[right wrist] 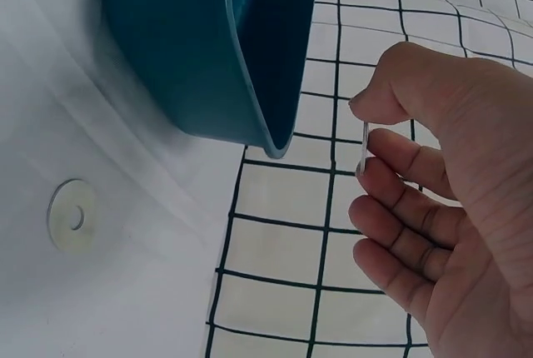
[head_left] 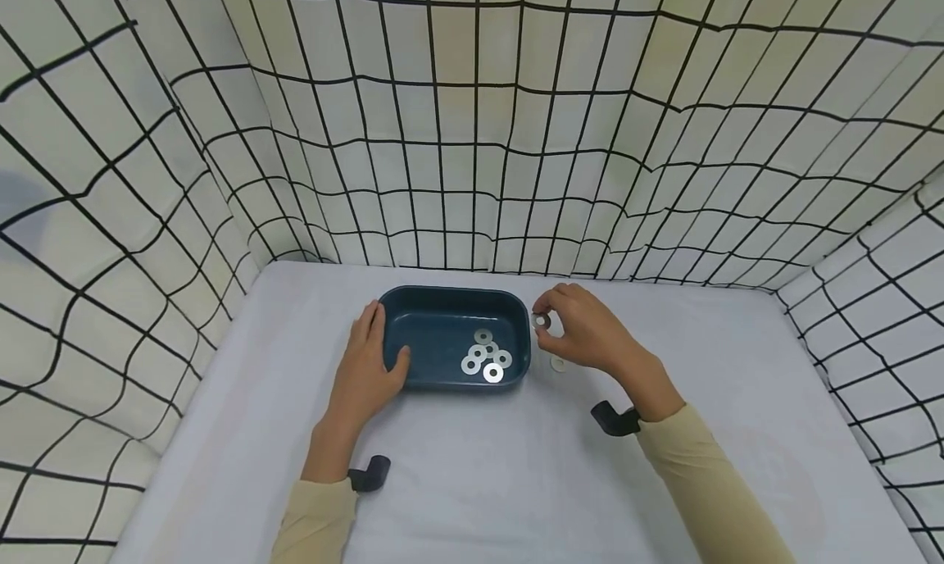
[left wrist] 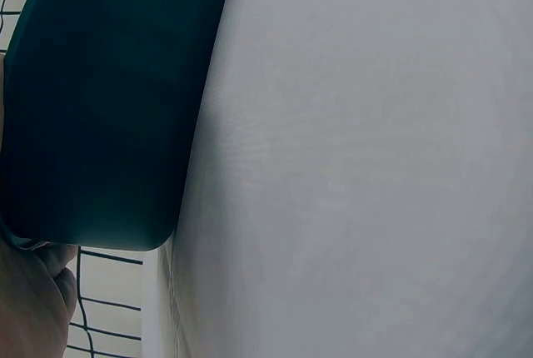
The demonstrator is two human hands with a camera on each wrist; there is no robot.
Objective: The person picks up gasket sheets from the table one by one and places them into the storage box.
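A dark teal rectangular tray point(head_left: 431, 375) sits on the white cloth, with several flat metal washers point(head_left: 492, 373) lying in its right half. My left hand point(head_left: 365, 375) holds the tray's left end, thumb over the near rim and fingers along the outer side. In the left wrist view the tray's side wall point(left wrist: 108, 108) hides most of that hand. Just off the tray's right rim, my right hand point(head_left: 583, 330) pinches one washer point(right wrist: 365, 148) between thumb and fingertips, seen edge-on in the right wrist view. Another washer point(right wrist: 73, 214) lies flat on the cloth below that hand.
White cloth point(head_left: 487, 482) covers the table. Behind it and at both sides stand pale walls with a black grid net point(head_left: 472, 138). A black wrist mount point(head_left: 370, 474) shows at the left wrist, and another mount point(head_left: 615, 419) at the right.
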